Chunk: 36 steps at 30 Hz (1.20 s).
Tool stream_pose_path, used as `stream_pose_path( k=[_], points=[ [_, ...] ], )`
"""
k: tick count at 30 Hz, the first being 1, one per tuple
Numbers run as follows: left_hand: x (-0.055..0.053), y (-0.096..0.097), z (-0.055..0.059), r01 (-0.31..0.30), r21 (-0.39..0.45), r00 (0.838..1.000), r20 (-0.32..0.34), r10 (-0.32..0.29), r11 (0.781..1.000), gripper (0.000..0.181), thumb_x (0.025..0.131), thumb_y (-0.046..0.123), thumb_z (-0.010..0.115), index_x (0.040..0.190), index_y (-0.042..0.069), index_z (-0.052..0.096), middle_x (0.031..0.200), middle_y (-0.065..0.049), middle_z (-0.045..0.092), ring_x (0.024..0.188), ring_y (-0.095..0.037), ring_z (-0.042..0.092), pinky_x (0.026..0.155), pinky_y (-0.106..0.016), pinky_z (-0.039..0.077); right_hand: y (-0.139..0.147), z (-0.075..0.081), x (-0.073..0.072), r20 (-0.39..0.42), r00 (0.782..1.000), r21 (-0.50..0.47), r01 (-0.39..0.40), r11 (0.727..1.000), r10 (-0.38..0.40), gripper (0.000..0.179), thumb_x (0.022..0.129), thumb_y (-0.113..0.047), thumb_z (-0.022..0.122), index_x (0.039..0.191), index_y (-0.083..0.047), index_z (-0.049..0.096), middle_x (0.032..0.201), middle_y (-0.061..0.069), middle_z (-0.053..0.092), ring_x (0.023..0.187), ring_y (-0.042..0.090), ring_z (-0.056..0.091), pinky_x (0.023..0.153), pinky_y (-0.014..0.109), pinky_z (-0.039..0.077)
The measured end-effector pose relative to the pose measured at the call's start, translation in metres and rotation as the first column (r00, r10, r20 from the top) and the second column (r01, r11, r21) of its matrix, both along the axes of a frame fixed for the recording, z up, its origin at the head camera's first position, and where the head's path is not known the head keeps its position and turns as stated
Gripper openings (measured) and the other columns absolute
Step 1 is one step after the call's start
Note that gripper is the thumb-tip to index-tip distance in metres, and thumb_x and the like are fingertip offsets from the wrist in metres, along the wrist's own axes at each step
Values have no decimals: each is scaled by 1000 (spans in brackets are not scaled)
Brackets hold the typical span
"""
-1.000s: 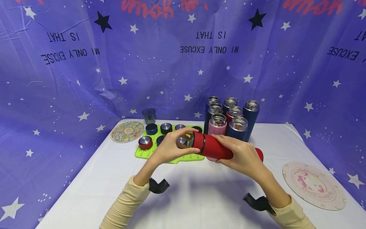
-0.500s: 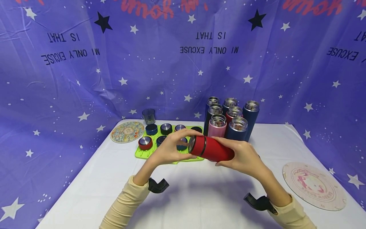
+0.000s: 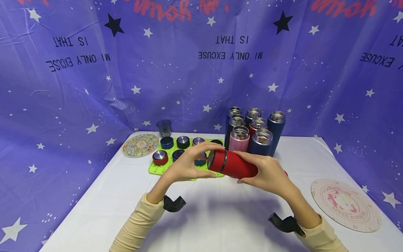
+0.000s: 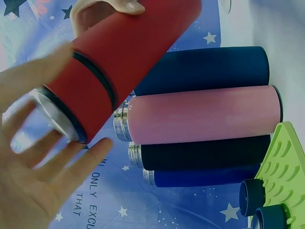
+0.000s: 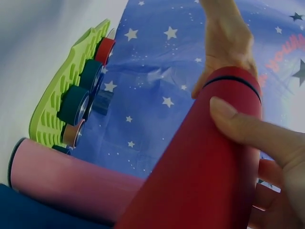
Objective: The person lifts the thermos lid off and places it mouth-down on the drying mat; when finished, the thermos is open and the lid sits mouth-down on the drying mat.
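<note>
A red thermos bottle (image 3: 240,166) is held tilted above the table, its red lid (image 3: 217,161) seated on the end toward the left. A black ring separates lid and body, and the lid's end face is steel. My right hand (image 3: 272,175) grips the body, thumb on one side and fingers curled round the other, as the right wrist view confirms. Around the lid, my left hand (image 3: 185,162) has its fingers spread and fairly straight. The left wrist view shows those fingers (image 4: 71,167) loose beside the lid, the thumb blurred near its edge.
Several lidless bottles stand behind, including a pink bottle (image 3: 239,140) and a navy bottle (image 3: 261,142). A green mat (image 3: 157,169) carries several lids, such as a red-rimmed lid (image 3: 160,157). A dark cup (image 3: 164,128), patterned round mat (image 3: 140,145) and pink round mat (image 3: 345,205) lie around.
The thermos bottle has dipped slightly at its lid end. My left thumb has come down off the lid, and the fingers have loosened. My right hand keeps its grip.
</note>
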<state>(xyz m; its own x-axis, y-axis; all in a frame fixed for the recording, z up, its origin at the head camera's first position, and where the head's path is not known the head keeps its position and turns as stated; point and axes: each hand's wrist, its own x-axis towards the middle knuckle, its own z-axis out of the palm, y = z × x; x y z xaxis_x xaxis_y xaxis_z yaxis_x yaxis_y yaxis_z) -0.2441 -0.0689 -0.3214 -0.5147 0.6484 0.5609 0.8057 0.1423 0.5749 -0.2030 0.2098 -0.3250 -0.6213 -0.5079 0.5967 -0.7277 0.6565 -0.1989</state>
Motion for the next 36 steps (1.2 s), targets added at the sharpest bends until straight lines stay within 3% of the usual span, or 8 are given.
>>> stream_pose_path(
  k=[4, 8, 12, 17, 23, 25, 32, 36],
  points=[
    [-3, -2, -1, 100, -1, 990, -104, -100, 995, 63, 75, 11, 84, 132, 13, 59, 140, -6, 49, 127, -19, 46, 87, -33, 54, 3, 1, -2, 136, 989, -60, -42, 997, 50, 83, 58, -38, 93, 132, -21, 61, 102, -4, 70, 82, 9, 63, 68, 30, 56],
    [-2, -2, 1, 116, 13, 988, -104, -114, 993, 59, 74, 6, 84, 128, 10, 60, 136, -10, 51, 125, -21, 48, 84, -31, 55, 3, 2, -2, 186, 980, -82, -60, 995, 75, 83, 59, -42, 92, 133, -23, 60, 101, -7, 69, 82, 7, 62, 68, 28, 55],
    [8, 1, 9, 91, 35, 994, -58, -89, 995, 61, 71, 0, 84, 126, 3, 59, 130, -14, 54, 120, -23, 52, 79, -32, 57, 2, 2, 0, 146, 988, -59, -49, 997, 58, 83, 58, -36, 94, 133, -21, 60, 103, -4, 70, 83, 9, 63, 69, 31, 56],
    [20, 1, 20, 32, 57, 998, 45, -35, 998, 60, 72, 0, 83, 126, 0, 58, 122, -13, 58, 112, -24, 57, 76, -34, 58, 0, 2, 2, 55, 998, -17, -16, 1000, 17, 83, 57, -32, 94, 132, -20, 61, 107, 0, 70, 86, 13, 65, 70, 35, 56],
    [4, -1, 1, -56, 57, 993, 112, 50, 997, 62, 75, 17, 85, 131, 19, 60, 119, 3, 60, 106, -15, 60, 72, -29, 58, -1, 1, 3, -7, 1000, 2, -10, 1000, 10, 82, 57, -32, 94, 131, -18, 61, 112, 3, 69, 92, 17, 66, 72, 38, 57],
    [2, -1, -1, -76, 60, 988, 138, 67, 995, 61, 75, 20, 84, 131, 20, 60, 116, 3, 61, 102, -15, 61, 70, -29, 59, -2, 0, 3, -22, 1000, 9, -6, 1000, 7, 82, 58, -30, 94, 131, -17, 60, 114, 4, 69, 95, 20, 67, 74, 40, 57],
    [0, -7, 3, -213, 100, 956, 226, 187, 972, 53, 78, 16, 81, 127, 17, 62, 104, -5, 66, 94, -20, 64, 68, -29, 59, 2, 3, 3, -84, 995, 1, 46, 999, -45, 82, 58, -26, 94, 132, -15, 60, 117, 8, 68, 97, 24, 67, 77, 45, 57],
    [-1, -8, 4, -200, 77, 958, 226, 178, 977, 59, 77, 8, 81, 131, 10, 58, 109, -11, 64, 98, -27, 63, 71, -31, 59, 4, 3, 1, -67, 997, -8, 43, 999, -44, 82, 58, -27, 94, 132, -16, 60, 115, 7, 68, 93, 22, 67, 74, 43, 57]
  ],
)
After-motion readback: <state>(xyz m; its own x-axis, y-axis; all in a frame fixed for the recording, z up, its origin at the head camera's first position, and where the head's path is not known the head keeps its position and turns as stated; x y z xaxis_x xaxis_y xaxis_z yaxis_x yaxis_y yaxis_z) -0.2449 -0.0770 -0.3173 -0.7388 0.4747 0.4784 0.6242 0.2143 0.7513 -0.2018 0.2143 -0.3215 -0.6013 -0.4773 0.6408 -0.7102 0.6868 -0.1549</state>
